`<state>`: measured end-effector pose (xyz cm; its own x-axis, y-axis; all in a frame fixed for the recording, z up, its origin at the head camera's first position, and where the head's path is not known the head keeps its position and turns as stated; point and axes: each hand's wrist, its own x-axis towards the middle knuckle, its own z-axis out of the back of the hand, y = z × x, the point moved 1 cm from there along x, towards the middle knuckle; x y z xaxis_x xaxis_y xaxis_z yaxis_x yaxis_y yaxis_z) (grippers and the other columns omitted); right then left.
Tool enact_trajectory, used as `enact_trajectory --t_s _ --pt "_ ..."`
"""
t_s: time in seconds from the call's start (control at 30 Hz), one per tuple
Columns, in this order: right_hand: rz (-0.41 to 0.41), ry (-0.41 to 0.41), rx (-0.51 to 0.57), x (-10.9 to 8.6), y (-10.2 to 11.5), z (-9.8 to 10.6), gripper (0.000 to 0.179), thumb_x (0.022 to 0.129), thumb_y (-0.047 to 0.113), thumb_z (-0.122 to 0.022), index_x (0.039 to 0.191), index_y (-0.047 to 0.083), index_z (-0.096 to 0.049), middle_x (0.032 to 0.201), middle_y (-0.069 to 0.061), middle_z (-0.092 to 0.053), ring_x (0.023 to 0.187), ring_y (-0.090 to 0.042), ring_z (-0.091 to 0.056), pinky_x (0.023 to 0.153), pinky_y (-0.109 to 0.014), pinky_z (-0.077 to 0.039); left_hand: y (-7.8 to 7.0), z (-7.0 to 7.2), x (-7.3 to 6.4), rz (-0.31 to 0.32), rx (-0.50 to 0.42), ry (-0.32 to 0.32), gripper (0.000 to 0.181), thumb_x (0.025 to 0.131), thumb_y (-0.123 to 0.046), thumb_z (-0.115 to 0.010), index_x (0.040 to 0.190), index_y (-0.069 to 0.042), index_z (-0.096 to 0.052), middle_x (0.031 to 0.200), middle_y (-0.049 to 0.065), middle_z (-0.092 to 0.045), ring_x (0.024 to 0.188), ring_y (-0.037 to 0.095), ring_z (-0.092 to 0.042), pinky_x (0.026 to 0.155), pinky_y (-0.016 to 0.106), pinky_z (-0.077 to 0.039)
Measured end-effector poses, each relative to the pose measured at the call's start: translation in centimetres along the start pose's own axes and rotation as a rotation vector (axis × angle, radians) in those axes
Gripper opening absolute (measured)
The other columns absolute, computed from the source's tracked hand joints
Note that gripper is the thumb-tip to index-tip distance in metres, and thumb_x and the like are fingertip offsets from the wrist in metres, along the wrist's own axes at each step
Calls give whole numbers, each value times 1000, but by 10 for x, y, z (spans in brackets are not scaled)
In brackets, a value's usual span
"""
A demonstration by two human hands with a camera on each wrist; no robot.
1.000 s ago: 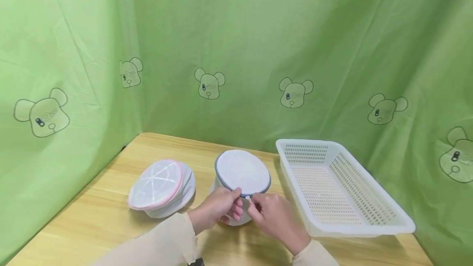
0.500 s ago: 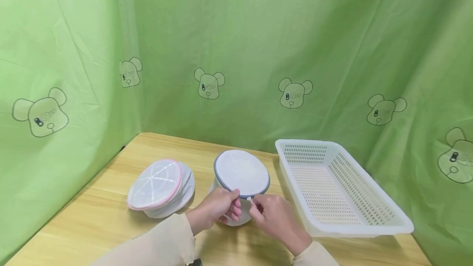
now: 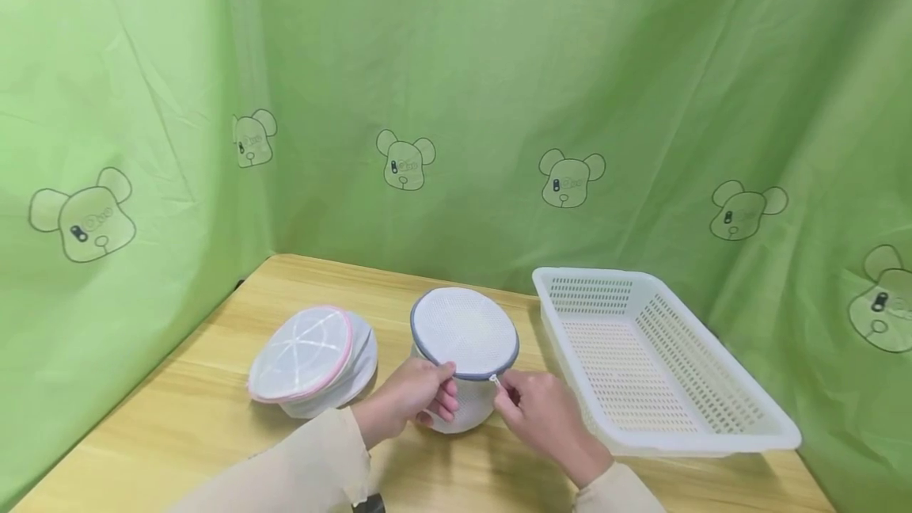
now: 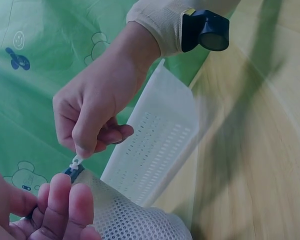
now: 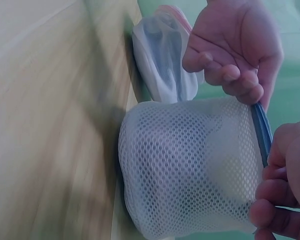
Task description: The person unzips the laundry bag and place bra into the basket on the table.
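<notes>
A white mesh laundry bag point(image 3: 466, 331) with a blue-grey zipper rim stands upright on the table in the head view. My left hand point(image 3: 416, 396) pinches its front rim between thumb and forefinger. Just to the right, my right hand point(image 3: 539, 412) pinches the white zipper pull point(image 3: 495, 380). In the left wrist view, that zipper pull point(image 4: 76, 161) shows under the right thumb. The bag's coarse mesh wall point(image 5: 190, 165) bulges out in the right wrist view, with pale contents showing faintly through it.
A second white laundry bag with pink trim point(image 3: 302, 355) lies slumped at the left of the wooden table point(image 3: 214, 450). A white plastic basket point(image 3: 701, 443) stands at the right. A green curtain point(image 3: 470, 62) closes off the back and sides.
The right hand has drawn the zipper pull a little to the right along the rim. The left hand has shifted slightly left, still pinching the rim.
</notes>
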<state>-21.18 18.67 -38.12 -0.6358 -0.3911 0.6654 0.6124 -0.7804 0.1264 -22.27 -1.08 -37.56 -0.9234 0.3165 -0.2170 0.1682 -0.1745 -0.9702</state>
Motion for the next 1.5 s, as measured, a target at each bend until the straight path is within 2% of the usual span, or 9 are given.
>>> enact_trajectory --t_s 0.2,0.57,1.23,1.5 --pt "-65 35 11 -2 -4 1 30 72 9 -63 57 26 -43 52 21 -31 47 6 -26 39 -13 -22 0 1 0 0 -4 7 35 102 -27 -45 83 -3 -61 68 2 -63 58 11 -60 51 23 -42" --pt "-121 45 -7 -4 -10 3 30 73 11 -63 57 27 -43 52 22 -31 47 5 -28 38 -17 -25 -1 4 -1 4 -1 -3 33 101 -26 -46 77 -8 -59 67 1 -62 57 11 -60 49 21 -41" --pt "-136 83 7 -4 -9 5 29 77 11 -63 58 26 -47 52 21 -35 45 5 -27 37 -15 -25 2 5 0 5 11 6 32 101 -26 -46 78 -7 -59 68 2 -63 57 11 -61 50 22 -41" --pt "-153 94 -5 -4 -10 4 29 75 10 -63 58 26 -46 51 21 -35 44 5 -28 37 -16 -26 4 6 -1 3 5 18 32 101 -25 -46 82 -4 -60 68 2 -63 58 11 -61 50 22 -41"
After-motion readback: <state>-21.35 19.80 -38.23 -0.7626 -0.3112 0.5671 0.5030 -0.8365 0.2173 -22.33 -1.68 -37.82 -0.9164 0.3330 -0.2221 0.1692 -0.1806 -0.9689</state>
